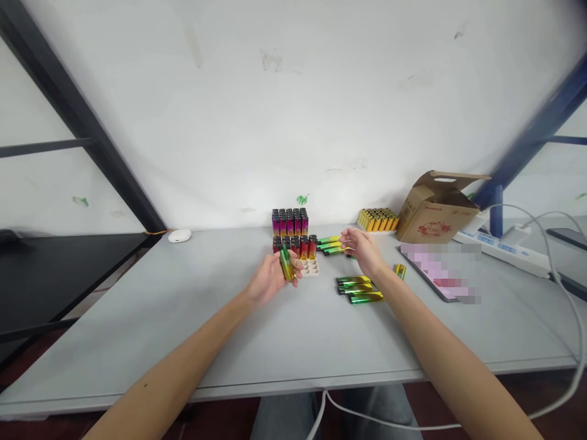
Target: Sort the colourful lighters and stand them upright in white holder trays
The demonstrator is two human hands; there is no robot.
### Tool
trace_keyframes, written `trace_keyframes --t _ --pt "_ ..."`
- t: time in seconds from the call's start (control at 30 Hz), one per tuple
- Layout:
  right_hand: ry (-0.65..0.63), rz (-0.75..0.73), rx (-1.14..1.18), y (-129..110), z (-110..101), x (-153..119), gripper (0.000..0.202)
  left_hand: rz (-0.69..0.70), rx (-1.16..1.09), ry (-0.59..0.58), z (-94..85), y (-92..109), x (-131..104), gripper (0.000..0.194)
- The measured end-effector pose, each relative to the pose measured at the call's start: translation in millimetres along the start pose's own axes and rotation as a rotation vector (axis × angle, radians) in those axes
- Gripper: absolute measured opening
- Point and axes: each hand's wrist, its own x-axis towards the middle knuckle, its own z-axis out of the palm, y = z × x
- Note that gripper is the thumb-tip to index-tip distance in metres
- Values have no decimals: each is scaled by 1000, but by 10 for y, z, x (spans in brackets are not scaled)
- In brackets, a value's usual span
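Observation:
My left hand (270,276) is palm up, with its fingers curled round a shiny green-and-yellow lighter (287,263). Just behind it stands a white holder (312,269) with round holes, carrying upright red-gold lighters (308,246) in its rear part. My right hand (362,247) hovers with fingers bent and a little apart, and I see nothing between them. Beside its fingertips lie several green lighters (329,244) on the table. Nearer to me, three more green-and-yellow lighters (360,289) lie on their sides beneath my right wrist.
Purple-gold lighters (290,223) stand in rows against the wall. Yellow batteries or lighter-like cylinders (378,220) fill a tray at the back, beside an open cardboard box (435,211). A blurred pink-covered flat item (440,275), a power strip (509,247) and a white earbud case (180,235) rest on the table.

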Motion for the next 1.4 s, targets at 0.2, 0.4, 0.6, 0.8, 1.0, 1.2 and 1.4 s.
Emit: trace_keyframes --t 0.2,0.4,0.6,0.8,1.0,1.2,1.4 --pt "-113 -63 12 -27 101 -119 34 68 166 77 33 -2 3 23" --pt "-304 -224 -159 -27 277 -352 38 -13 377 60 -21 -63 20 35" --pt "-393 -452 -437 -19 422 -513 24 -11 483 86 -14 -92 15 37" --pt "-412 -423 -448 43 490 -547 17 46 532 78 -37 -161 34 39" --pt "-414 -369 -413 88 501 -527 19 49 621 54 -57 -191 46 38" --pt "-250 -405 -376 78 393 -393 24 -36 694 13 -144 -138 61 44" --pt "-132 -437 -391 198 381 -330 27 6 811 55 -186 -96 62 34"
